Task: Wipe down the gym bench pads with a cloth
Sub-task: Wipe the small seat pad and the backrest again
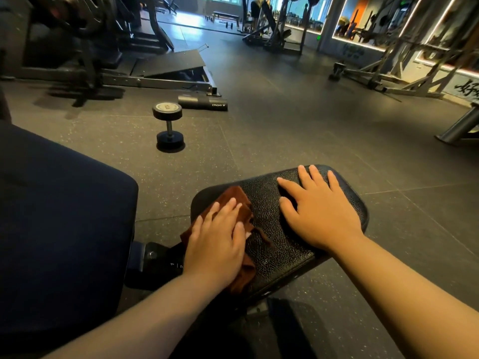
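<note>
On my feed, a black round-headed dumbbell with a steel handle [169,128] stands on end on the dark speckled rubber floor [298,125]. Just behind it lies a black cylindrical roller with white lettering [203,102], close to the grey steel base rail [155,81] of a machine that carries a tilted black footplate [171,64]. Black weight plates [75,14] sit at upper left. To the right I see pale grey steel rack frames [383,73] standing along a wall edged with white strip lights [363,44], with black brush lettering [469,92] lower down. A slanted grey steel leg [460,126] enters at the right edge. An orange panel [360,9] shows far back.
</note>
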### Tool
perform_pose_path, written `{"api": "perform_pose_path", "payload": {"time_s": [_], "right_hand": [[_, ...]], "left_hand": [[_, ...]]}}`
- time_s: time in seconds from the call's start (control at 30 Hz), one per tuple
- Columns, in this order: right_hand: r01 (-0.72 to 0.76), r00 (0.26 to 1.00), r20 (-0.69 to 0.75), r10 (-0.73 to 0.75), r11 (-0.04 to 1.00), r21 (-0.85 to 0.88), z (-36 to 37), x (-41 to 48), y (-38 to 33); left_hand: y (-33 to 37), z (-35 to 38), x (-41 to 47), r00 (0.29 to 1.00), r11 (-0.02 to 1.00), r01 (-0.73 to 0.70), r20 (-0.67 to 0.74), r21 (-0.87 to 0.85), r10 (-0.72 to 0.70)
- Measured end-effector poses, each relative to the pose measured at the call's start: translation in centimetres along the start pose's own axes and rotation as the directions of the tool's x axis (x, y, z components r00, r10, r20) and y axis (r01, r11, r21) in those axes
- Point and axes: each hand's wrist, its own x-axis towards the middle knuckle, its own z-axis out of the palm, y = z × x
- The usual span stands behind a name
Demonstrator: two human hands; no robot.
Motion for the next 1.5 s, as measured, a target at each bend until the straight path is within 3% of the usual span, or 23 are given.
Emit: {"api": "perform_pose_path", "payload": {"time_s": [0.1, 0.27, 0.33, 0.6, 0.77, 0.83, 0.9, 0.97, 1.0, 1.03, 1.17, 1.23, 1.33, 1.4, 1.43, 1.5], "right_hand": [[-0.001, 1.0, 0.002, 0.001, 1.0, -0.003, 0.0, 0.0, -0.2], [-0.001, 1.0, -0.001, 0.001, 1.0, 0.0, 0.0, 0.0, -0.1], [-0.005, 1.0, -0.008, 0.005, 1.0, -0.001, 0.0, 0.0, -0.1], [-0.018, 1.0, -0.001, 0.018, 1.0, -0.001, -0.1, 0.1, -0.1], [-0.02, 1.0, -0.014, 0.02, 1.0, -0.002, -0.1, 0.1, 0.0], [-0.018, 1.0, -0.012, 0.018, 1.0, 0.004, -0.1, 0.2, 0.1], [-0.019, 1.0, -0.016, 0.019, 1.0, 0.012, -0.1, 0.2, 0.0], [-0.028, 0.999, -0.024, 0.029, 0.999, 0.019, -0.2, 0.1, -0.1], [-0.028, 0.999, -0.022, 0.029, 0.999, 0.019, -0.3, 0.1, -0.2], [-0.027, 0.999, -0.018, 0.027, 0.999, 0.018, -0.4, 0.0, -0.3], [-0.026, 0.999, -0.019, 0.027, 1.0, 0.015, -0.6, 0.0, -0.3], [-0.019, 0.999, -0.027, 0.019, 1.0, 0.016, -0.6, 0.0, -0.4], [-0.021, 0.999, -0.031, 0.023, 0.999, 0.033, -0.5, -0.1, -0.6], [-0.028, 0.999, -0.028, 0.029, 0.998, 0.057, -0.6, 0.0, -0.4], [-0.03, 0.999, -0.024, 0.033, 0.996, 0.081, -0.7, 0.0, -0.4], [-0.034, 0.999, -0.027, 0.039, 0.988, 0.151, -1.0, 0.1, -0.2]], "left_hand": [[1.1, 0.2, 2.5, 0.998, 0.996, 0.067, 0.004, 0.051, -0.067], [1.4, 0.0, -3.6, 0.975, 0.977, -0.215, 0.05, 0.009, 0.214], [0.8, -0.2, -3.8, 0.967, 0.97, -0.242, 0.082, 0.025, 0.24], [2.0, 0.6, 2.3, 0.998, 0.994, -0.038, 0.049, 0.098, 0.033], [0.2, -0.5, -1.6, 0.963, 0.965, -0.246, 0.134, 0.091, 0.233], [-1.1, -0.7, 0.2, 0.982, 0.985, -0.15, 0.129, 0.08, 0.139], [-0.8, -0.4, 2.7, 0.992, 0.995, 0.086, 0.086, 0.059, -0.091], [0.8, 0.2, 4.3, 0.956, 0.956, 0.285, 0.044, 0.069, -0.289], [1.7, 0.3, 4.4, 0.947, 0.945, 0.319, 0.024, 0.078, -0.322], [2.4, 0.4, 3.9, 0.956, 0.953, 0.289, 0.016, 0.084, -0.292], [2.3, 0.0, 0.6, 0.994, 0.995, -0.075, 0.09, 0.068, 0.068], [0.9, -0.3, 2.0, 0.991, 0.994, -0.074, 0.117, 0.082, 0.064], [0.6, -0.4, 5.5, 0.978, 0.978, 0.163, 0.109, 0.133, -0.178], [2.5, 0.3, 6.5, 0.964, 0.962, 0.227, 0.105, 0.152, -0.244], [3.8, 0.7, 6.1, 0.974, 0.969, 0.185, 0.104, 0.162, -0.203], [6.1, 1.2, 3.9, 0.994, 0.988, -0.026, 0.113, 0.15, 0.009]]}}
